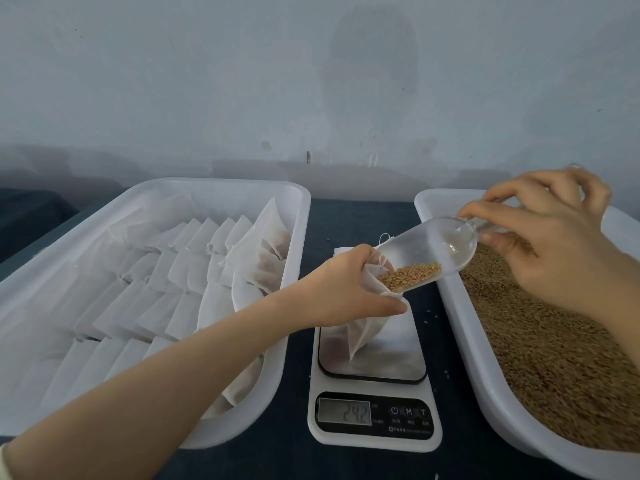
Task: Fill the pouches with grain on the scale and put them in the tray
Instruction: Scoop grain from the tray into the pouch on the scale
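Observation:
A white kitchen scale (375, 434) stands in the middle; its display reads about 24.2. On its steel plate rests a white drawstring pouch (372, 327). My left hand (341, 289) grips the pouch's open mouth. My right hand (550, 237) pinches the handle of a clear plastic scoop (433, 247). The scoop tilts down with its lip at the pouch mouth, and brown grain (410, 273) lies at that lip. The white tray (194, 192) on the left holds several flat empty pouches and a few filled pouches (270, 258) along its right side.
A second white tray (460, 306) on the right is full of brown grain (554, 358). Both trays and the scale sit on a dark blue table surface (346, 216). A few loose grains lie on the table beside the scale. A pale wall runs behind.

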A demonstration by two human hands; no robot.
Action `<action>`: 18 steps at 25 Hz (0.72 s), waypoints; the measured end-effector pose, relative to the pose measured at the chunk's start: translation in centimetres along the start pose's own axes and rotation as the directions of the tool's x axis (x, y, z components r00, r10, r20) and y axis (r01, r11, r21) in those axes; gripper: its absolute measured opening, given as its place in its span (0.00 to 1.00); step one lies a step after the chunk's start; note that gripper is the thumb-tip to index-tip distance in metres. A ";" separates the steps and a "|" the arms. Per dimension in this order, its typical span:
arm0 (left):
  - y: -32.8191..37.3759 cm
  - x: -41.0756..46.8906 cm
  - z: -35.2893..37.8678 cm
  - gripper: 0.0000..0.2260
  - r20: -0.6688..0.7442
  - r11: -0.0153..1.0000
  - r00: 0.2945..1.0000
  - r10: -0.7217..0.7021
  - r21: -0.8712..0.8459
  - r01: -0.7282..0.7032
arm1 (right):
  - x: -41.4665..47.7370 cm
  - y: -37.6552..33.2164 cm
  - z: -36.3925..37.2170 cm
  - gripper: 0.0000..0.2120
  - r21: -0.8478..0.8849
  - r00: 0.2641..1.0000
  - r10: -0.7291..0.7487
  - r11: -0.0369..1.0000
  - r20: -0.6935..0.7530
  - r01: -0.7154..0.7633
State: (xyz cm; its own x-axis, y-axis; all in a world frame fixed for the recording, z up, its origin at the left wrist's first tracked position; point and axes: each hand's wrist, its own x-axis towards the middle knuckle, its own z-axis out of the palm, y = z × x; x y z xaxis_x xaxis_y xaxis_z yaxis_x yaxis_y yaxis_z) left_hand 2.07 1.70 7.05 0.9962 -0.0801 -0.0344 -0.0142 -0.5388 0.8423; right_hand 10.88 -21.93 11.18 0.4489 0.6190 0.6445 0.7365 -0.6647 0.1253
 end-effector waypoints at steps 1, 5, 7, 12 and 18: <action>0.0 0.0 0.0 0.22 0.000 1.000 1.000 0.001 0.004 -0.001 | 0.0 0.0 -0.1 0.13 -0.005 1.000 -0.003 1.000 -0.008 0.003; 0.2 -0.1 -0.1 0.22 -0.002 1.000 1.000 -0.004 0.000 0.004 | 0.2 0.0 -0.5 0.13 -0.020 1.000 -0.013 1.000 -0.026 0.013; 0.2 -0.2 -0.1 0.22 0.004 1.000 1.000 -0.009 -0.003 0.009 | 0.1 0.0 -0.4 0.13 -0.029 0.999 -0.015 0.999 -0.029 0.015; 0.2 -0.1 -0.1 0.20 0.006 1.000 1.000 -0.011 0.001 0.011 | -0.1 0.1 -0.2 0.13 -0.012 1.000 0.013 1.000 0.021 -0.013; 0.2 -0.2 0.0 0.20 -0.004 1.000 1.000 -0.016 0.022 0.016 | -0.3 0.9 0.1 0.15 0.138 0.952 0.170 0.968 0.254 -0.209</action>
State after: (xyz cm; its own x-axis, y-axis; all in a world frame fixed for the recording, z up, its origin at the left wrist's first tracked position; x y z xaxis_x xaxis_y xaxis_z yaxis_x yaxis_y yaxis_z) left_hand 1.91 1.63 7.24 0.9966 -0.0681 -0.0462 0.0003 -0.5580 0.8299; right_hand 11.49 -22.70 11.02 0.6810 0.5831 0.4431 0.6889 -0.7152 -0.1176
